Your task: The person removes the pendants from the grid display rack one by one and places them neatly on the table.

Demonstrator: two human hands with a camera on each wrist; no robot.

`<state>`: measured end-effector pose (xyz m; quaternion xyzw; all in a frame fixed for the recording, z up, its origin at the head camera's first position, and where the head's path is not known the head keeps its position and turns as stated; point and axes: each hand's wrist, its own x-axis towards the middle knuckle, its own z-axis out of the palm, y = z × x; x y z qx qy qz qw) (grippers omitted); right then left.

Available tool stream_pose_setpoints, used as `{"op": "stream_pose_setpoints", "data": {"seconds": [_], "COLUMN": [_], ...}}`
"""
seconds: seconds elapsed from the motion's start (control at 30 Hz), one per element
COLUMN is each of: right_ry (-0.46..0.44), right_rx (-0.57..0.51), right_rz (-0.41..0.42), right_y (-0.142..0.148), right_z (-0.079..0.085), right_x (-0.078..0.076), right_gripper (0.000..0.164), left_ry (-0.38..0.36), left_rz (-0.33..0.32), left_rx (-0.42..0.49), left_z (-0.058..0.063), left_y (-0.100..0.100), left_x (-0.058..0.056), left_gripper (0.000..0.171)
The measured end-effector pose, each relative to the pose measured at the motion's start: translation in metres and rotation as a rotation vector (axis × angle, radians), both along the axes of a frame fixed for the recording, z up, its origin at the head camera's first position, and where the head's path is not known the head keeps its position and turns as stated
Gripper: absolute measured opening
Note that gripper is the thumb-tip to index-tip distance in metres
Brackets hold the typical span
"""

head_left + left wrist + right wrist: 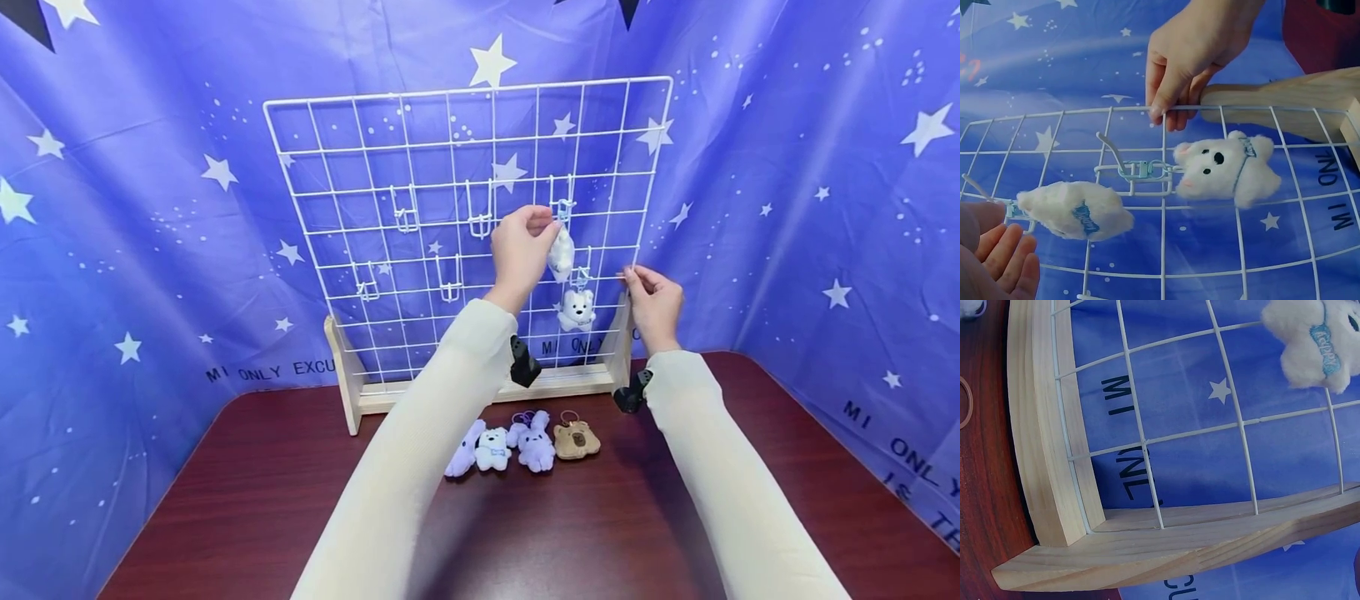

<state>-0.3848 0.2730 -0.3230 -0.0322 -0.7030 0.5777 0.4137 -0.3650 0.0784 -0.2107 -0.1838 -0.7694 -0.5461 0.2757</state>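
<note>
A white wire grid panel [470, 136] stands upright in a wooden stand [345, 375]. My left hand [521, 254] is at the upper right hook, its thumb beside the blue clasp [1011, 210] of a white plush bear keychain [561, 254]. That bear hangs turned sideways, and the left fingers are relaxed below the thumb in the left wrist view. Another white bear keychain [577, 309] hangs face-forward from the lower right hook, its blue clasp [1144, 169] over the wire. My right hand [656, 304] pinches the panel's right edge wire between thumb and fingers.
Several white hooks, such as one at upper left [405, 218], hang on the panel. On the dark red table [247, 492] lie purple plush keychains [536, 446], a white bear [492, 450] and a brown plush [577, 440]. A blue star-patterned cloth [150, 208] surrounds the table.
</note>
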Motion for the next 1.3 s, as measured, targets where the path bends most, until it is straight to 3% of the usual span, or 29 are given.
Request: {"op": "stream_pose_setpoints", "data": {"seconds": [0.23,0.67,0.93,1.3], "right_ry": [-0.012,-0.007,0.011,-0.002], "right_rx": [0.002,0.004,0.004,-0.012], "right_rz": [0.005,0.003,0.008,0.019], "right_y": [-0.003,-0.005,-0.004,0.001], "right_z": [0.002,0.005,0.003,0.001], "right_x": [-0.002,-0.003,-0.004,0.001], "right_gripper": [0.029,0.03,0.029,0.028], "left_ry": [-0.012,-0.008,-0.056,-0.055], "left_rz": [0.083,0.146,0.097,0.006], "left_rx": [-0.023,-0.009,0.048,0.079], "left_z": [0.004,0.009,0.007,0.013], "left_y": [0.003,0.009,0.009,0.008], "left_x": [-0.005,-0.009,-0.012,-0.001], "left_gripper": [0.019,0.014,0.011,0.013]}}
